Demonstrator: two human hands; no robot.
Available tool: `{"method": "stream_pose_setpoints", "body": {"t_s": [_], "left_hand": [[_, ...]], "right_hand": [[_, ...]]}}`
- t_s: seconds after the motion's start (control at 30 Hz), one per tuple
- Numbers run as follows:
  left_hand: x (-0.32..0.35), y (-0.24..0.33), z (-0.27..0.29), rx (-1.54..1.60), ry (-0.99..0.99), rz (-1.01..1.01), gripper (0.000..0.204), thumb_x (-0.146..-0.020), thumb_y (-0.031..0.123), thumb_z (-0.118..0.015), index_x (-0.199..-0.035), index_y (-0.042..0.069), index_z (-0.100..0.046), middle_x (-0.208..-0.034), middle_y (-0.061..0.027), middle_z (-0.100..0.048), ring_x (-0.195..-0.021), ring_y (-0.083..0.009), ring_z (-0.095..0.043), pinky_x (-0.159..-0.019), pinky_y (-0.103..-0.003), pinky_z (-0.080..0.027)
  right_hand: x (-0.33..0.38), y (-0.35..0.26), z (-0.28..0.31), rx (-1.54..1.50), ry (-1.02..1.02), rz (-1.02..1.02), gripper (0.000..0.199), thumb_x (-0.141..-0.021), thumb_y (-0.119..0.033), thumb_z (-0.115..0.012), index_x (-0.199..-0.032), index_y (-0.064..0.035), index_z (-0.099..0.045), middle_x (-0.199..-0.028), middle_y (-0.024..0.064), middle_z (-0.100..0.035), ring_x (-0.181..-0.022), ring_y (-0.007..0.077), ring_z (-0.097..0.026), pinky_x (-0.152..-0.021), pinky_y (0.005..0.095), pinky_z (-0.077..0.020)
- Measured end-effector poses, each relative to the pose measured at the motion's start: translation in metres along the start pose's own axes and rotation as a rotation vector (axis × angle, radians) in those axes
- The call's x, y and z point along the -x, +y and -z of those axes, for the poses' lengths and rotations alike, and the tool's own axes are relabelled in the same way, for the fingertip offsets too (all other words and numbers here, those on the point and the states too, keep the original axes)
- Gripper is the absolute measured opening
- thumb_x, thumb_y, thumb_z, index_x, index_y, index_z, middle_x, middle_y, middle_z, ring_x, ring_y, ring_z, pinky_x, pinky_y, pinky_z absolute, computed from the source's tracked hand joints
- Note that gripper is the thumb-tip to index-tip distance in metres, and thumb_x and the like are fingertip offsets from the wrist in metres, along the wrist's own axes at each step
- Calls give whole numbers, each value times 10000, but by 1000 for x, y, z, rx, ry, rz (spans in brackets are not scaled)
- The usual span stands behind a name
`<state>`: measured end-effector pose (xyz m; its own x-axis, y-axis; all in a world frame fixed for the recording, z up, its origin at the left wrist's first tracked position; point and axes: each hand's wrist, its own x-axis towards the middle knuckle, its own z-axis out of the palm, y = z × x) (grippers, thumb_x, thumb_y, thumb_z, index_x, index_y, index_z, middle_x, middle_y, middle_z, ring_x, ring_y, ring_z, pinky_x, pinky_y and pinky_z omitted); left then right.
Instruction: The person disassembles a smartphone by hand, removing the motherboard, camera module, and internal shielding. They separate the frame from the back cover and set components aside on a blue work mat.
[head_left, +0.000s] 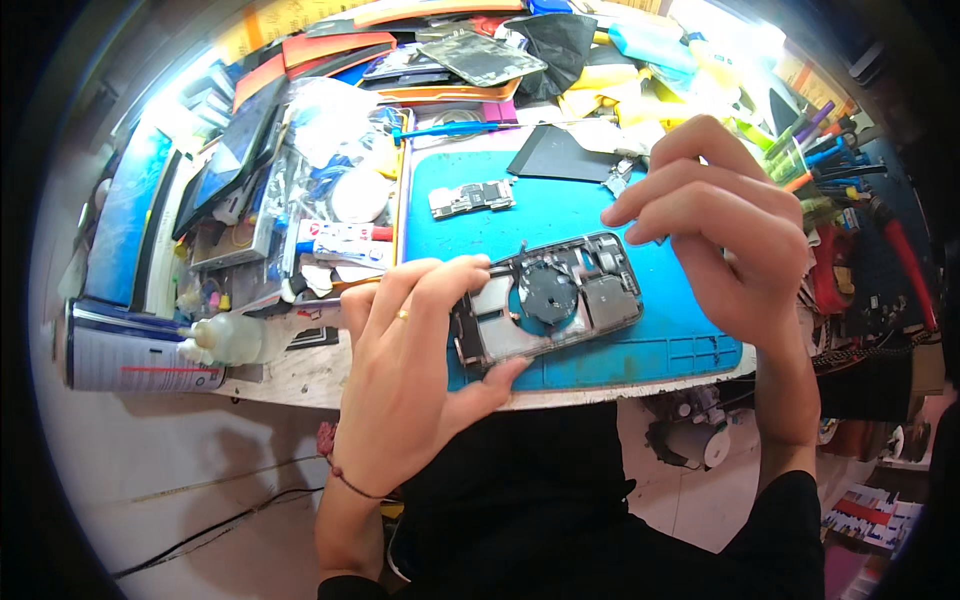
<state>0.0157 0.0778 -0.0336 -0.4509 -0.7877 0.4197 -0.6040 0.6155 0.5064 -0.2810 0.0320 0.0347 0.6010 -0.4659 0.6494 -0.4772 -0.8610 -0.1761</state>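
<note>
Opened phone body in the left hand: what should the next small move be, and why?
Probably lower the right hand to the right end of the phone body: the left hand grips its left end, while the right hovers nearby, seemingly not touching it.

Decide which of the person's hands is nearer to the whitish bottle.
Left. The left hand, holding the opened phone, is right of the bottle; the right hand is farther right, raised by the phone's upper-right corner.
</note>
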Motion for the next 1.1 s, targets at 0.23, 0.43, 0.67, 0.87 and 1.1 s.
{"method": "stream_pose_setpoints", "body": {"t_s": [0.23, 0.43, 0.67, 0.87, 1.1], "left_hand": [[-1, -1, -7, -37, 53, -34, 645, -872, 211, -926, -1434, 58, -649, -1530, -99, -702, -1396, -302, -601, -1144, -443, -377], [2, -7, 5, 21, 235, -175, 274, -1045, 110, -763, -1301, 20, -724, -1400, -176, -764, -1241, -331, -712, -1016, -437, -475], [-21, -3, 34, -18, 234, 10, 148, -1046, 25, -719, -1156, -54, -780, -1194, -182, -789, -1117, -302, -752, -927, -392, -569], [-78, -33, 16, -412, -53, 17, 285, -994, 195, -830, -1188, -13, -812, -1205, -195, -703, -1183, -374, -650, -1072, -479, -487], [-81, -41, 14, -126, -15, 80, 185, -906, 109, -874, -988, -3, -753, -960, -168, -718, -902, -316, -697, -854, -430, -539]], "right_hand": [[-1, -18, 14, 88, -7, -78, 220, -841, 142, -677, -997, 14, -764, -1044, 146, -817, -949, 304, -740, -811, 375, -551], [41, -84, 20, 12, -141, -37, 224, -837, -25, -757, -1057, 11, -761, -899, 121, -703, -755, 276, -685, -657, 400, -528], [111, -143, -38, -454, -496, -74, 315, -868, -86, -824, -1162, 12, -768, -1064, 112, -714, -867, 240, -700, -712, 347, -569], [117, -141, -46, -430, -449, -21, 296, -851, -131, -764, -1105, 10, -710, -939, 79, -628, -844, 228, -663, -723, 348, -544], [78, -106, -2, -293, -363, 20, 237, -818, -125, -783, -1010, -7, -709, -925, 60, -607, -790, 191, -626, -654, 327, -505]]}}
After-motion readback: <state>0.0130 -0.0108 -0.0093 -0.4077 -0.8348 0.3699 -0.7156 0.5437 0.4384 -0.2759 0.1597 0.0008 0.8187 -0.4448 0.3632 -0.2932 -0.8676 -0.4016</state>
